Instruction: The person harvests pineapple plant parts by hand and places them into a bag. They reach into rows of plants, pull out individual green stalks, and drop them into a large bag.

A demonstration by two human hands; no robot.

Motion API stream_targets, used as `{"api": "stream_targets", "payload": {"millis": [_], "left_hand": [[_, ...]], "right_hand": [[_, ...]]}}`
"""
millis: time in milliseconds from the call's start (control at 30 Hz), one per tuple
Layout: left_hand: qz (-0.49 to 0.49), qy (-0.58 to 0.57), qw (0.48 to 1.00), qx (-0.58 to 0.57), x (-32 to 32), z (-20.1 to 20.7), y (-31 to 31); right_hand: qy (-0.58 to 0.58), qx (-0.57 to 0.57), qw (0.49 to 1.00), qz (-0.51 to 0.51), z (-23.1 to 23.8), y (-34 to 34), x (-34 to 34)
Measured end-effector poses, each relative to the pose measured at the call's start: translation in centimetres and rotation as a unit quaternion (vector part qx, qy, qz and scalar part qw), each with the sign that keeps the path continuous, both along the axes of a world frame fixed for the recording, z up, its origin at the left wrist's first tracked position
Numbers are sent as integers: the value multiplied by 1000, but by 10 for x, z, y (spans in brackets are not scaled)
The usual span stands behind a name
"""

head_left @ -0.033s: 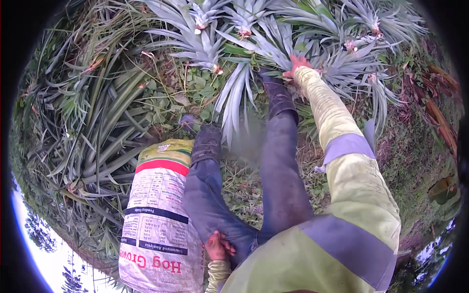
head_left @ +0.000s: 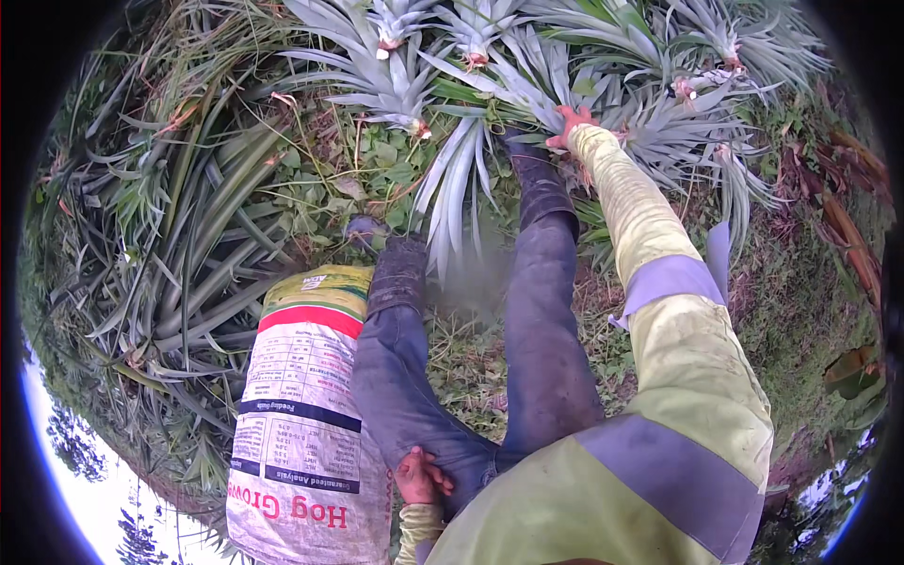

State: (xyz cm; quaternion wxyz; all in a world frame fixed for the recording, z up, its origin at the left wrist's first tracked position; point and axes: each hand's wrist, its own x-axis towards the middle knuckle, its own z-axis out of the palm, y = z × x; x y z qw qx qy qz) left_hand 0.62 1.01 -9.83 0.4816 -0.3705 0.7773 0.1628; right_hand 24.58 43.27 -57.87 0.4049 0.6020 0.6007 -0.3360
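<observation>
Far ahead, just past my right boot, my right hand (head_left: pixel 573 128) reaches out with its fingers closed round the lower part of a grey-green pineapple sucker (head_left: pixel 530 100). Leaves hide some of the fingertips. My left hand (head_left: pixel 420 476) rests low by my left thigh, its fingers loosely curled and nothing visible in them. Close to it on the left lies a printed feed sack (head_left: pixel 303 377), white with a yellow end and a red band. Another pineapple sucker (head_left: pixel 456 179) droops its long leaves between my legs.
More pineapple suckers (head_left: pixel 403 89) with pale cut bases lie in a row across the far side. Long cut leaves (head_left: pixel 202 254) heap up on the left. My legs (head_left: pixel 546 320) stretch over the weedy ground. Brown dry leaves (head_left: pixel 852 245) lie at the far right.
</observation>
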Motion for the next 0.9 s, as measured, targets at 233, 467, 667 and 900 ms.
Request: {"api": "stream_targets", "payload": {"millis": [233,467,667,900], "left_hand": [[6,13,999,-37,9,0,6],[-2,-14,1000,0,-7,3,10],[-55,-106,990,75,-27,6,27],[-593,299,628,406,-39,78,167]], "right_hand": [[7,22,999,35,-40,-28,-22],[47,7,983,175,84,43,-46],[287,11,924,251,267,93,-101],[460,-326,789,-246,530,60,-170]]}}
